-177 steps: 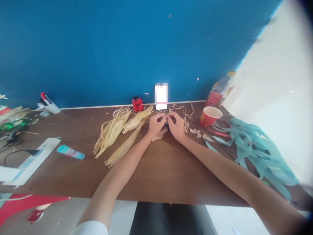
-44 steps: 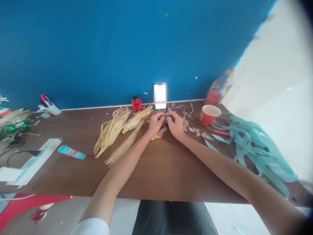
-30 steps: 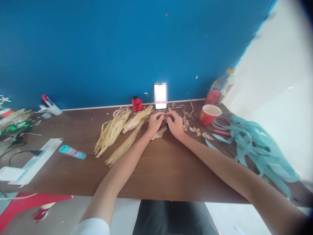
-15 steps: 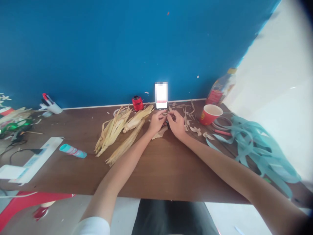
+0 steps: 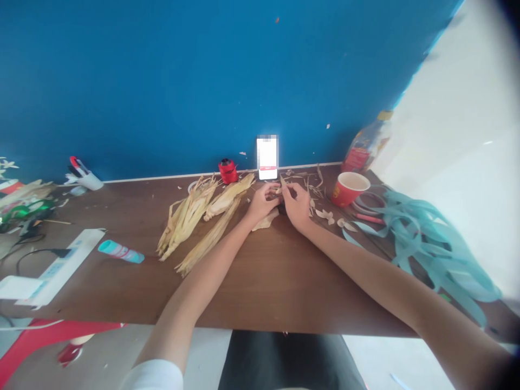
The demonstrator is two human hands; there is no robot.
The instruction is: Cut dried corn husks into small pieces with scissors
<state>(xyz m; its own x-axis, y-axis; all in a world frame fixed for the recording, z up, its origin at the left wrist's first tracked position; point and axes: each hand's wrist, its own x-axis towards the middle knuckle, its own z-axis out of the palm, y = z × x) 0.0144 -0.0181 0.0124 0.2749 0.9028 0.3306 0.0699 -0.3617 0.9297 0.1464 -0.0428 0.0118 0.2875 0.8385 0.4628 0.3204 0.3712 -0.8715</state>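
Note:
Close together at the back of the table, both my hands have their fingers pinched. My left hand (image 5: 262, 201) grips a small pale piece of corn husk (image 5: 278, 190) at its fingertips. Between the thumb and fingers of my right hand (image 5: 297, 206) a narrow pointed strip of dry husk (image 5: 283, 182) stands up. Beneath them a flat husk piece (image 5: 266, 220) lies on the table. Bundles of dried corn husks (image 5: 190, 216) lie left of my left hand, and small husk scraps (image 5: 324, 215) lie right of my right hand. Finger details are small and partly hidden.
A lit phone (image 5: 267, 158) leans against the blue wall, beside a red spool (image 5: 228, 171). To the right stand a red paper cup (image 5: 344, 194), a bottle (image 5: 363, 149) and tangled teal ribbon (image 5: 426, 238). A power strip (image 5: 67, 265) and blue tube (image 5: 121, 251) lie left.
My hands have drawn slightly apart at the fingertips. A pointed husk strip now shows upright at my right fingers. The things on the table have stayed in place.

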